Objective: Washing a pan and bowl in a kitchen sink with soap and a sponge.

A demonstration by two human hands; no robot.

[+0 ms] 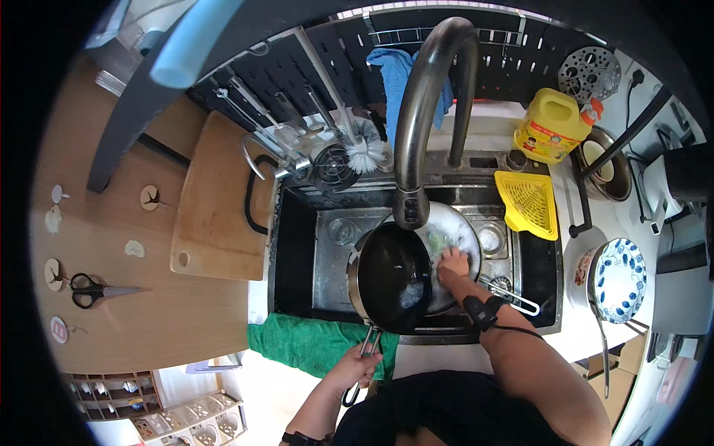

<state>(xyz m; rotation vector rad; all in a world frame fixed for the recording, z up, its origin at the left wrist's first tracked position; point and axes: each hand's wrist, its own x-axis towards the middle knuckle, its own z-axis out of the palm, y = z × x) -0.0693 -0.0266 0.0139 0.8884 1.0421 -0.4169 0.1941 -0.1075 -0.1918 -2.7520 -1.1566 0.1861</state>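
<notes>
My left hand (pixel 360 363) grips the long metal handle (pixel 365 348) of a dark frying pan (pixel 393 279). The pan is tilted over the sink's middle, its dark inside in view and wet in places. My right hand (pixel 454 263) reaches into white suds (pixel 454 228) in a wide round vessel (pixel 474 240) behind the pan. Something pale green (pixel 438 241) shows through the foam by my fingers; whether I hold it cannot be made out. A metal loop handle (pixel 519 300) sticks out below that vessel's right side. Above the pan hangs the faucet spout (pixel 411 206).
The black sink (pixel 293 251) holds a clear glass (pixel 341 231) at left. A yellow drain basket (pixel 527 203) sits in its right corner, near a yellow detergent jug (pixel 549 125). A green towel (pixel 318 343) covers the front edge. A wooden cutting board (pixel 217 212) stands left.
</notes>
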